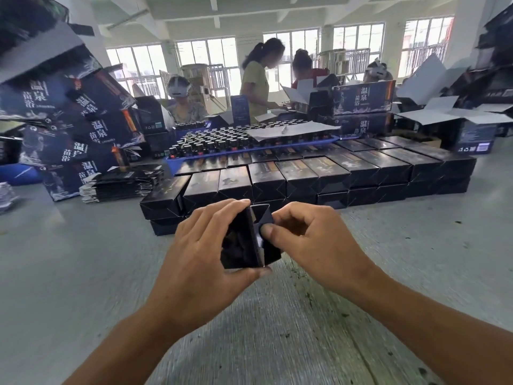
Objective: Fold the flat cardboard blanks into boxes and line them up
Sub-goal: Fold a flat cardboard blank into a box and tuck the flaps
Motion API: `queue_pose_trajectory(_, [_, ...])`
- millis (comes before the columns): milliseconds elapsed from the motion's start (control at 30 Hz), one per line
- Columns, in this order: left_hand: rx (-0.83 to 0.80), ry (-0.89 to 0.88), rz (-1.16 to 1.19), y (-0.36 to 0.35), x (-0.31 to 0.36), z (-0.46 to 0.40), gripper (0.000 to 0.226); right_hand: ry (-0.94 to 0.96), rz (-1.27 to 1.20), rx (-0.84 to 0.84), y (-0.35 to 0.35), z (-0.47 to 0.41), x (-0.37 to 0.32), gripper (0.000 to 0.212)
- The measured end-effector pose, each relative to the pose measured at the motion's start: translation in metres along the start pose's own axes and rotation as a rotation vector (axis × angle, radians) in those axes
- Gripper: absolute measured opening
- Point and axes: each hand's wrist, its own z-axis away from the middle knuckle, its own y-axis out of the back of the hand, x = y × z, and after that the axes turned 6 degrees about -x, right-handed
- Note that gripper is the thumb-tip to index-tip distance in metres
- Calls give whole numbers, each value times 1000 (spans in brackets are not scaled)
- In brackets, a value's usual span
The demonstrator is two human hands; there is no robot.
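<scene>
I hold a small glossy black cardboard box (244,243) above the grey table, just in front of the rows. My left hand (205,254) wraps its left side, fingers over the top and thumb beneath. My right hand (311,243) presses its thumb on the folded end flaps on the box's right side. Behind it, finished black boxes (299,179) stand in long rows, stacked two high. A pile of flat black blanks (119,184) lies to the left.
A blue tray (249,150) of several small dark bottles sits behind the rows. Large printed dark-blue cartons (69,120) pile up at left, more cartons (363,98) at right. Several people work across the table. Bare grey tabletop (83,273) lies near me.
</scene>
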Motion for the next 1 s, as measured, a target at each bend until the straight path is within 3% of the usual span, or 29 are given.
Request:
queue_pose_trajectory(100, [12, 38, 85, 3, -2, 0, 97, -86, -345, -104, 10, -3, -2, 12])
queue_pose_trajectory(167, [6, 48, 105, 4, -2, 0, 97, -99, -428, -137, 16, -3, -1, 11])
queue_pose_trajectory(600, [10, 69, 205, 7, 2, -1, 82, 5, -312, -169, 11, 1, -4, 9])
queue_pose_trajectory(767, [-16, -27, 84, 3, 3, -1, 89, 13, -142, -17, 3, 2, -3, 10])
queue_pose_trajectory(1000, [-48, 53, 123, 4, 0, 0, 101, -55, -362, -159, 15, -3, 0, 3])
